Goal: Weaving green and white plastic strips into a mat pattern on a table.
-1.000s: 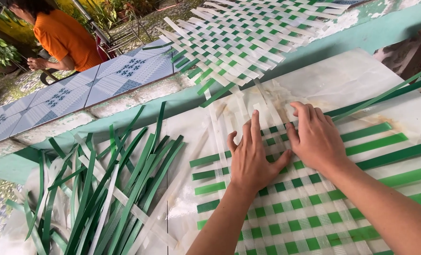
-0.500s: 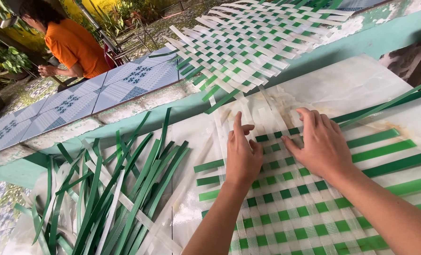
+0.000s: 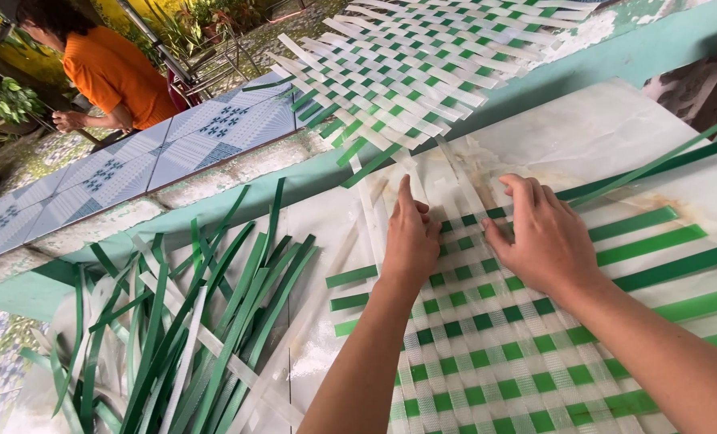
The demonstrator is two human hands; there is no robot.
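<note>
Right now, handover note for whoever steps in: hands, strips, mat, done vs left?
Left hand: flat on the mat, fingers at its top edge, holding nothing.
Right hand: fingers bent over a green strip at the same edge.
Mat lies on a white sheet; lower rows are woven in a green and white check.
Left to do: white strip ends at the top stand unwoven.
Loose strips are piled to the left. A second mat lies beyond the ledge.

Your left hand [image 3: 410,241] has turned from lying flat with spread fingers to standing on its edge on the woven mat [image 3: 495,354], fingers together. Your right hand [image 3: 545,237] has shifted slightly right, fingers curling.
</note>
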